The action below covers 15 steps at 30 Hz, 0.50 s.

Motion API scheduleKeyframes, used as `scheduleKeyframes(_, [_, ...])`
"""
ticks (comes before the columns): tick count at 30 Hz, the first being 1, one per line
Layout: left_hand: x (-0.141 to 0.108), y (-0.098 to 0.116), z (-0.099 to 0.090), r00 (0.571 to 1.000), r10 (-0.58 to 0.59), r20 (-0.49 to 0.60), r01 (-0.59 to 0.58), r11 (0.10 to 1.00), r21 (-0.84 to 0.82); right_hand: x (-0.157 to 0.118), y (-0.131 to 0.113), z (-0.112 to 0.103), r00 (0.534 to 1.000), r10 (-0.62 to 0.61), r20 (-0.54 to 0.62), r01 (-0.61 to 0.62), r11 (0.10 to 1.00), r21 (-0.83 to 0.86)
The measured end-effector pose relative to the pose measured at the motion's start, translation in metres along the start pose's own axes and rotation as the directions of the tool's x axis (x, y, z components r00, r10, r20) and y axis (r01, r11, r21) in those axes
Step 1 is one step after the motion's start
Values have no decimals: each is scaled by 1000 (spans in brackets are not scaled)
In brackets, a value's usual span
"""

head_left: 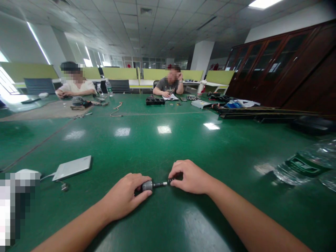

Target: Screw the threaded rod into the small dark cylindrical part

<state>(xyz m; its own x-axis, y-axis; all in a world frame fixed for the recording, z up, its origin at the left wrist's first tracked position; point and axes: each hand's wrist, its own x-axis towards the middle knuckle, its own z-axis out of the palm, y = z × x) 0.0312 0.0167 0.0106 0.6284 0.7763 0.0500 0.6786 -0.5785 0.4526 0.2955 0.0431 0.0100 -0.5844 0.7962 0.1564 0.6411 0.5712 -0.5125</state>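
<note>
1. I see a broad glossy green table (168, 148) from my station; the thing being handled is at its near side, between the two hands.
2. My left hand (127, 194) is curled around a round grey metal barrel (147, 186), thumb on the near side.
3. My right hand (191, 176) is in a narrow pinch on a small dark ridged piece (171, 181) by the tip of a slim straight metal shaft (160, 184). Whether they touch, I can't tell.
4. Barrel and shaft share one long axis, running nearly level left to right, tip pointing right.
5. I judge it stiff, dense and rather slippery; I'd grip the barrel and spare the thinner shaft.
</note>
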Motion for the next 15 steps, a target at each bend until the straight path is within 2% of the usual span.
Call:
scheduleKeyframes(8, [0, 0, 0, 1000, 5, -9, -5, 1000, -12, 0, -6, 10, 998, -59, -14, 60, 997, 52])
scheduleKeyframes(15, [2, 1, 1, 1000, 5, -6, -5, 1000, 8, 7, -23, 35, 984, -102, -146, 124, 981, 147])
